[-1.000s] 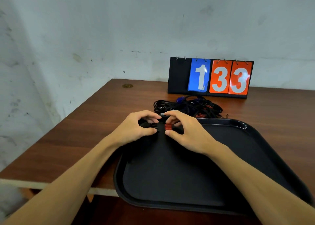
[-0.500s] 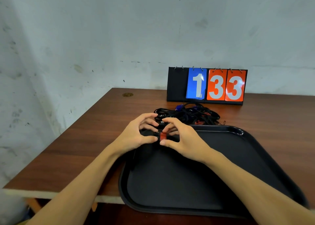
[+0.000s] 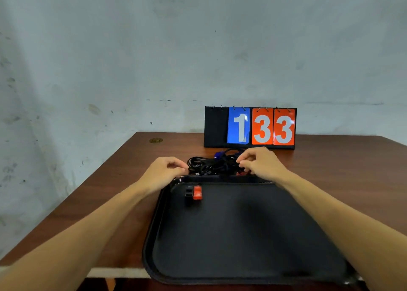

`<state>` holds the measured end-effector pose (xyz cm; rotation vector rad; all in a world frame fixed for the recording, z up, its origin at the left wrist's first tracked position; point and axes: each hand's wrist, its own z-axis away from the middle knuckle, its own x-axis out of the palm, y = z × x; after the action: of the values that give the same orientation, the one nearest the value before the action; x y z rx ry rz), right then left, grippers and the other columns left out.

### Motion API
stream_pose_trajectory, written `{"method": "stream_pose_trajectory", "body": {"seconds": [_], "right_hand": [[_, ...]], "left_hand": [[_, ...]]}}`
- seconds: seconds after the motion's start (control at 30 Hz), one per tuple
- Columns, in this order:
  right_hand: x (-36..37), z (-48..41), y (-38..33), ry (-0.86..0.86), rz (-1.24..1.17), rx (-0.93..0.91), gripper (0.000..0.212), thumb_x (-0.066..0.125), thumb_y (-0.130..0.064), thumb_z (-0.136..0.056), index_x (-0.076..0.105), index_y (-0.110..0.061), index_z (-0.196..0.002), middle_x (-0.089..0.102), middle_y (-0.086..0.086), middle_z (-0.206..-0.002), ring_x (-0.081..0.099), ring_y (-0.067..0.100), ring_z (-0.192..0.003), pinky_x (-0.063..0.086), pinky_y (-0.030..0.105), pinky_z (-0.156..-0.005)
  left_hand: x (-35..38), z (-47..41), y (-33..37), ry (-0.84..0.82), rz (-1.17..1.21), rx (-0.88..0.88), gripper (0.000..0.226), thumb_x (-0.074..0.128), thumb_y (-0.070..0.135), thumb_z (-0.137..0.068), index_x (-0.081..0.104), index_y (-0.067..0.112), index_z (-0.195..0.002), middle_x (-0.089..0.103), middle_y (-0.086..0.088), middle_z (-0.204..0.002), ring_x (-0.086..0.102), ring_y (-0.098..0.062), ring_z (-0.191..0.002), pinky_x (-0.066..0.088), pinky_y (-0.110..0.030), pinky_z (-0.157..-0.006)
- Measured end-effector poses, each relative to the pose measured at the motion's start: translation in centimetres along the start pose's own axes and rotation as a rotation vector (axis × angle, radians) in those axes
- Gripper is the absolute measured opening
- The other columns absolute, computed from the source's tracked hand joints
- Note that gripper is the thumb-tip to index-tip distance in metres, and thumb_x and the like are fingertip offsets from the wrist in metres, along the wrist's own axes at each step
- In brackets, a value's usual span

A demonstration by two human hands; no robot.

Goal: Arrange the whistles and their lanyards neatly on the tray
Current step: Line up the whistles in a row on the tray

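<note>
A black tray (image 3: 242, 257) lies in front of me on the wooden table. In its far left corner a red whistle (image 3: 197, 192) and a black whistle (image 3: 189, 191) lie side by side. Just beyond the tray's far rim is a tangled pile of black lanyards (image 3: 209, 166) with a blue whistle (image 3: 218, 154) on top and a bit of red showing at its right. My left hand (image 3: 163, 171) is at the pile's left edge with curled fingers; whether it holds a cord is unclear. My right hand (image 3: 262, 164) pinches cords at the pile's right side.
A flip scoreboard (image 3: 250, 126) reading 1 and 33 stands behind the pile against the wall. A small brass disc (image 3: 156, 140) sits in the table's far left corner. The table's front edge (image 3: 116, 272) runs just left of the tray.
Both hands let go of the red and black whistles on the tray and moved forward to the lanyard pile. The camera view has tilted upward.
</note>
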<state>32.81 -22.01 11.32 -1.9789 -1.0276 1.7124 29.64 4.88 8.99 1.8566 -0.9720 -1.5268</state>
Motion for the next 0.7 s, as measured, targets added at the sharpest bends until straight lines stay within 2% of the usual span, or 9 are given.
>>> {"method": "stream_pose_trajectory", "body": {"seconds": [0.07, 0.17, 0.23, 0.37, 0.43, 0.57, 0.7], "right_hand": [[-0.6, -0.4, 0.9, -0.048, 0.039, 0.022, 0.008, 0.062, -0.015, -0.089, 0.069, -0.017, -0.092, 0.069, -0.002, -0.089, 0.064, 0.01, -0.079, 0.048, 0.015, -0.068], [-0.4, -0.9, 2.0, -0.078, 0.107, 0.013, 0.007, 0.062, -0.018, -0.089, 0.068, -0.021, -0.087, 0.068, -0.004, -0.09, 0.061, 0.005, -0.078, 0.044, 0.012, -0.067], [0.1, -1.4, 2.6, -0.087, 0.165, -0.007, 0.006, 0.062, -0.019, -0.089, 0.068, -0.02, -0.092, 0.065, -0.006, -0.089, 0.059, 0.003, -0.078, 0.041, 0.009, -0.064], [0.8, -2.3, 3.5, -0.041, 0.248, -0.04, 0.012, 0.066, -0.026, -0.087, 0.068, -0.018, -0.096, 0.056, -0.014, -0.076, 0.055, 0.002, -0.07, 0.036, 0.008, -0.057], [1.0, -2.7, 3.9, -0.077, 0.266, -0.033, 0.014, 0.067, -0.027, -0.086, 0.068, -0.017, -0.096, 0.055, -0.015, -0.074, 0.054, 0.003, -0.069, 0.036, 0.008, -0.057], [0.8, -3.4, 4.3, -0.141, 0.265, 0.001, 0.017, 0.067, -0.028, -0.087, 0.069, -0.018, -0.1, 0.053, -0.016, -0.076, 0.052, 0.003, -0.071, 0.037, 0.009, -0.06], [1.0, -3.5, 4.3, -0.108, 0.299, -0.022, 0.016, 0.067, -0.028, -0.086, 0.07, -0.018, -0.098, 0.057, -0.009, -0.083, 0.053, 0.005, -0.077, 0.035, 0.01, -0.061]], "left_hand": [[0.1, -1.0, 0.8, -0.03, -0.144, 0.01, 0.013, 0.062, 0.019, -0.088, 0.072, 0.02, -0.095, 0.068, 0.01, -0.098, 0.06, -0.003, -0.093, 0.043, -0.019, -0.081], [0.9, -2.6, 1.4, -0.088, -0.247, 0.008, 0.013, 0.06, 0.021, -0.089, 0.071, 0.018, -0.096, 0.068, 0.008, -0.1, 0.06, -0.004, -0.091, 0.044, -0.017, -0.075], [1.8, -3.8, 1.4, -0.117, -0.29, 0.006, 0.013, 0.061, 0.022, -0.089, 0.07, 0.018, -0.097, 0.068, 0.005, -0.1, 0.061, -0.007, -0.091, 0.043, -0.015, -0.072], [3.3, -5.5, 1.3, -0.199, -0.372, -0.004, 0.021, 0.063, 0.026, -0.088, 0.065, 0.019, -0.107, 0.064, 0.004, -0.092, 0.058, -0.007, -0.08, 0.039, -0.012, -0.064], [3.6, -6.1, 1.3, -0.252, -0.392, -0.025, 0.027, 0.064, 0.027, -0.087, 0.064, 0.018, -0.112, 0.062, 0.004, -0.092, 0.057, -0.009, -0.08, 0.04, -0.016, -0.067], [3.9, -6.8, 1.3, -0.351, -0.392, -0.069, 0.029, 0.064, 0.031, -0.087, 0.068, 0.015, -0.112, 0.064, 0.002, -0.1, 0.059, -0.013, -0.094, 0.042, -0.022, -0.083], [4.1, -6.9, 1.4, -0.312, -0.286, -0.08, 0.024, 0.072, 0.026, -0.083, 0.07, 0.011, -0.101, 0.067, -0.001, -0.088, 0.061, -0.013, -0.086, 0.045, -0.019, -0.077]]}}
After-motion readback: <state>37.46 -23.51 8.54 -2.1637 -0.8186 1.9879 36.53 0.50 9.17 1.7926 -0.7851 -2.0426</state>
